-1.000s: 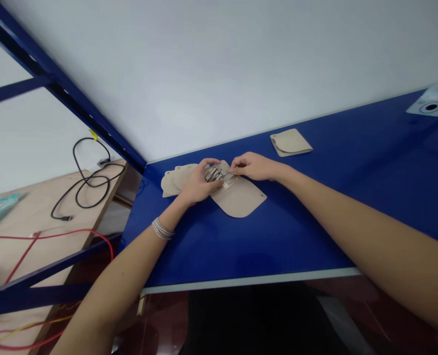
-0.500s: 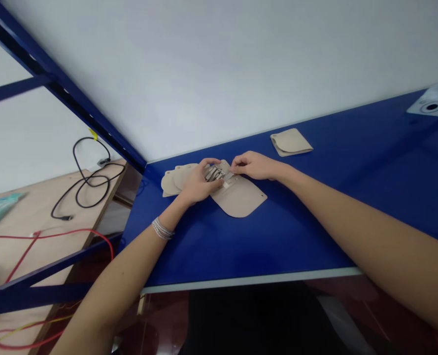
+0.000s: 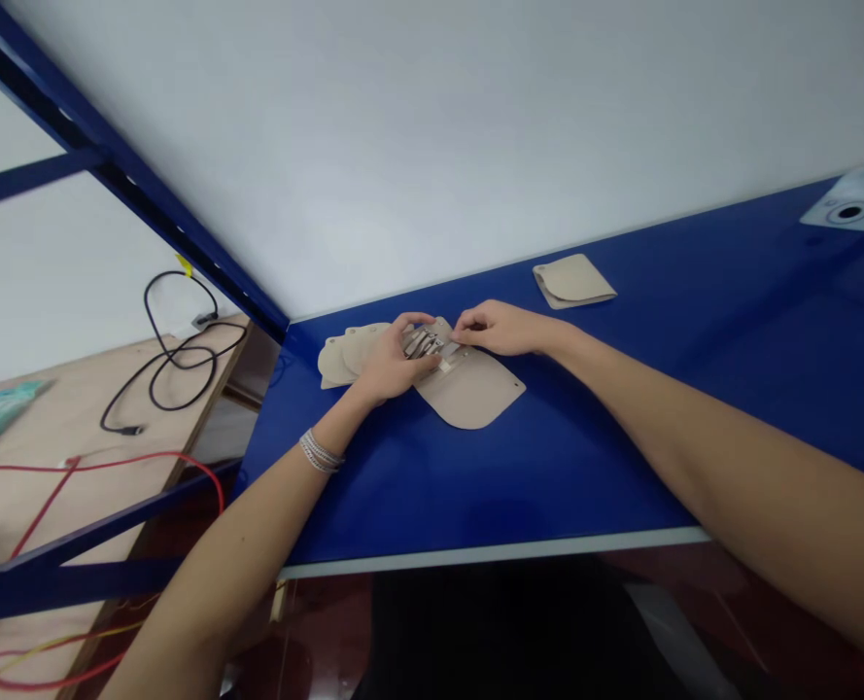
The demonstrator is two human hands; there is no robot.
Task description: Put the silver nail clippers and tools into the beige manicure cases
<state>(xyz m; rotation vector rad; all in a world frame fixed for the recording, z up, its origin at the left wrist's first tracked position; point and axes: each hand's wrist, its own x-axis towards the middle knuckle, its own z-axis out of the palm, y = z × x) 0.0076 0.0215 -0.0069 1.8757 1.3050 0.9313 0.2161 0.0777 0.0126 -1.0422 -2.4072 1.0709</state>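
Observation:
An opened beige pouch (image 3: 471, 394) lies on the blue table, its rounded flap spread toward the front. Small shiny metal tools (image 3: 423, 343), which look like nail clippers, sit at its upper part. My left hand (image 3: 392, 365) grips the pouch from the left, thumb along the near side and forefinger along the far side, partly covering the tools. At the tools' right, my right hand (image 3: 486, 328) pinches at a thin pale piece whose kind I cannot make out. Several more beige pouches (image 3: 336, 362) overlap just left of my left hand.
A folded beige pouch (image 3: 575, 282) lies toward the wall. A white box-like device with a round black lens (image 3: 850, 209) is at the far right. On the left, a blue metal frame (image 3: 147, 209) separates the blue table (image 3: 490, 506) from a wooden bench with black cable (image 3: 155, 365) and red cable (image 3: 132, 457).
My right hand has shifted very slightly to the left, its fingertips closer to the metal tools. My left hand and the pouch stay in place.

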